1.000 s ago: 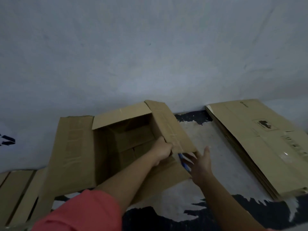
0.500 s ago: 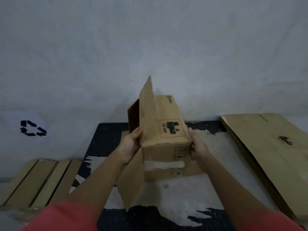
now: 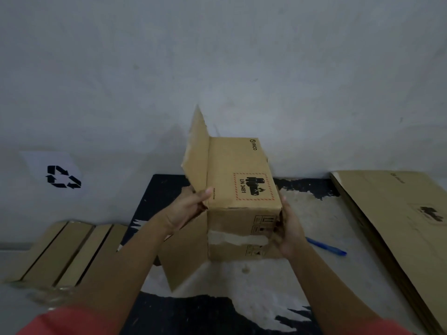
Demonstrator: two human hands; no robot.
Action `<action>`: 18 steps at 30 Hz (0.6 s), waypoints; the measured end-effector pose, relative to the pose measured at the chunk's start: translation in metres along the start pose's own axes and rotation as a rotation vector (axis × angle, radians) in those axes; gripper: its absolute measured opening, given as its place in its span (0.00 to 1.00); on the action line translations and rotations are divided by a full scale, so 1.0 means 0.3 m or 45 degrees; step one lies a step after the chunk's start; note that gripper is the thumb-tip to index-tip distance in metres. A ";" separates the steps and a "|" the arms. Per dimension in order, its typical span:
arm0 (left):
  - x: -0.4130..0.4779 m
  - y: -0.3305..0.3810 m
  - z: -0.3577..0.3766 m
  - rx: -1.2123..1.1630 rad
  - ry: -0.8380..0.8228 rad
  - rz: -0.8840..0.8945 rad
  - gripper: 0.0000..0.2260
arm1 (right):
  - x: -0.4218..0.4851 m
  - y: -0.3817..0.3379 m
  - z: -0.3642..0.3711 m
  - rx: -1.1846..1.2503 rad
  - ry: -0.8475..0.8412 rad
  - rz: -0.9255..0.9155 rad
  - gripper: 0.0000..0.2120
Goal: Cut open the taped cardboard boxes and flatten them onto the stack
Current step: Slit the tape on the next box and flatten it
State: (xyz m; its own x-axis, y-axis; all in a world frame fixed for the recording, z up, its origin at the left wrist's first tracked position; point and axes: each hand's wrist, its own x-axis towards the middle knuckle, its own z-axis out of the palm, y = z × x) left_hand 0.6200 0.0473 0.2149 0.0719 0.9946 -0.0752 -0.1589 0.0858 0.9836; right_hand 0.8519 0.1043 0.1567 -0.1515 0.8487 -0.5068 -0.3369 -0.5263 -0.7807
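A brown cardboard box (image 3: 238,189) with a red-framed UN 3481 label is held upright between my hands above the floor. One flap stands up at its left and another hangs down below. A strip of torn white tape (image 3: 238,238) crosses its near face. My left hand (image 3: 186,209) grips the box's left edge with the thumb on top. My right hand (image 3: 287,230) grips the right near corner. A blue cutter (image 3: 325,246) lies on the floor just right of my right hand. The stack of flattened boxes (image 3: 396,218) lies at the right.
Several more cardboard boxes (image 3: 63,252) lie side by side at the left along the wall. A white sheet with a black recycling symbol (image 3: 63,177) hangs on the wall at the left. The floor is worn black and white.
The open box that lay on the floor has been picked up and turned upright between both hands. The blue cutter has left my right hand and lies on the floor.
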 end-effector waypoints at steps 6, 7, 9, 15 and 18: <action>0.039 -0.015 -0.078 0.333 0.592 -0.119 0.19 | 0.058 -0.065 -0.069 0.868 0.219 -0.162 0.15; 0.040 -0.016 -0.087 0.340 0.634 -0.130 0.20 | 0.072 -0.068 -0.072 0.909 0.150 -0.166 0.19; 0.037 -0.022 -0.101 0.343 0.667 -0.149 0.21 | 0.086 -0.075 -0.049 0.795 -0.091 -0.240 0.38; 0.025 -0.025 -0.120 0.351 0.621 -0.214 0.19 | 0.098 -0.071 0.108 0.112 -0.363 -0.172 0.37; 0.022 -0.022 -0.130 0.336 0.651 -0.227 0.18 | 0.103 -0.090 0.146 -0.106 -0.369 -0.250 0.25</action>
State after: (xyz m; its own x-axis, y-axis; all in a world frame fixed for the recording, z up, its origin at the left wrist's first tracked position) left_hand 0.5831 0.0556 0.2013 -0.4183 0.8738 -0.2479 0.0668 0.3018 0.9510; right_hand 0.8157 0.1471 0.1781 -0.3527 0.9074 -0.2284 -0.3110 -0.3439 -0.8860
